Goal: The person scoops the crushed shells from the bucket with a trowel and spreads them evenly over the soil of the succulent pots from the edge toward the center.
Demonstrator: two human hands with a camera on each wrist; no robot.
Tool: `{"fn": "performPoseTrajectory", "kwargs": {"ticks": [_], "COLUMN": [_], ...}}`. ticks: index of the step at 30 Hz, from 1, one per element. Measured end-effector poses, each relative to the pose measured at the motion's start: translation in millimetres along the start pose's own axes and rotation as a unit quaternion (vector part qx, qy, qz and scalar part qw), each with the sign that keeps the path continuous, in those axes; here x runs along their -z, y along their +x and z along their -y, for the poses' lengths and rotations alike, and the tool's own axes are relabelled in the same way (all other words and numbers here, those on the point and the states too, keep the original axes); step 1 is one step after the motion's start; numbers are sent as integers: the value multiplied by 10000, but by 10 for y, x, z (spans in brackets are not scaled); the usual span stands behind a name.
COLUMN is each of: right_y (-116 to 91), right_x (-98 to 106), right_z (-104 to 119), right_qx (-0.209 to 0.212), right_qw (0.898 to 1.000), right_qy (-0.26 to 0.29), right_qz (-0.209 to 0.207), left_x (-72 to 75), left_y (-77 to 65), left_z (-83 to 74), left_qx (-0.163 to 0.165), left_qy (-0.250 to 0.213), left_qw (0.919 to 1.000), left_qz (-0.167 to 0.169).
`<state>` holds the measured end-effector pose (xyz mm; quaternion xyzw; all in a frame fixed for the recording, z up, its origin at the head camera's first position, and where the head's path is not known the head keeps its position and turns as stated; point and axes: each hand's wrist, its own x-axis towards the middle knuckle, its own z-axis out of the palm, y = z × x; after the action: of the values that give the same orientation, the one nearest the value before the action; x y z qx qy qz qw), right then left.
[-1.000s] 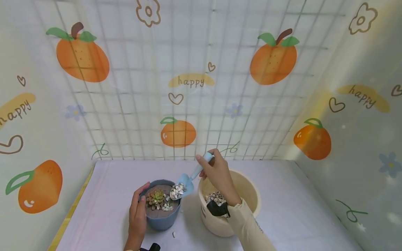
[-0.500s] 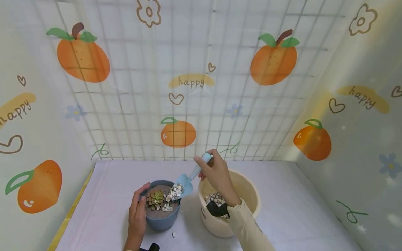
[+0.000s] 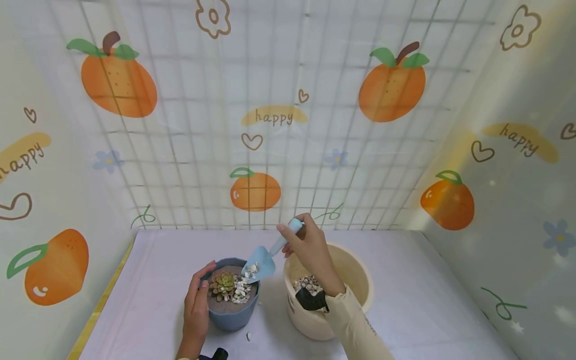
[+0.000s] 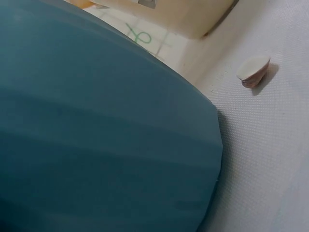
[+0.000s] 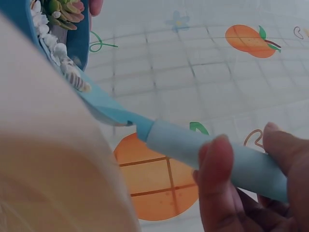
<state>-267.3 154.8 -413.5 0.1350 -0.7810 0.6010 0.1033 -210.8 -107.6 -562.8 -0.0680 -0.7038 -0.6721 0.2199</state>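
Observation:
A blue-grey flower pot (image 3: 232, 320) stands on the white tabletop, with a small succulent (image 3: 223, 285) in its brown soil. White shells (image 3: 241, 292) lie on the soil to the plant's right. My left hand (image 3: 195, 305) holds the pot by its left side, thumb and fingers about the rim. In my right hand (image 3: 313, 252) is the handle of a light blue garden trowel (image 3: 262, 264). Its blade tilts down over the pot's right rim, bearing a few shells near the tip. The right wrist view shows fingers and thumb round the handle (image 5: 178, 142); the left wrist view shows mostly the pot's wall.
Right of the pot stands a larger cream planter (image 3: 310, 325) with more shells (image 3: 308, 284) inside. One loose shell (image 4: 253, 71) lies on the table in front of the pot. A fruit-printed curtain (image 3: 256, 150) over a wire grid closes the back.
Shells have slid off the trowel onto the soil, so the heap beside the succulent is bigger and the blade barer. The blade has tipped further; the left hand stays at the pot.

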Motion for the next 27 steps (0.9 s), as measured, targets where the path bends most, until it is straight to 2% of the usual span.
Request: {"fn": "performPoseTrajectory", "kwargs": {"ticks": [16,20,23,27], "right_y": [-1,-45,-50,-6], "right_x": [-5,-12,-17,-14], "right_z": [19,179,207,49], "right_qx": [266,261,233,316], "right_qw": [9995,9994,9993,9984], "right_qy": [48,56,36,36], "right_qz": [-180,-223,-304,-460], "left_x": [11,10,7,11], "left_y": [4,9,9,7], "left_z": [-8,-16,-14,-13], "left_qx": [124,98,66,11], "left_qy": [-94,-107,-131,-163], "left_qw": [9998,9998,9998,9998], "left_qz": [120,132,125,125]}}
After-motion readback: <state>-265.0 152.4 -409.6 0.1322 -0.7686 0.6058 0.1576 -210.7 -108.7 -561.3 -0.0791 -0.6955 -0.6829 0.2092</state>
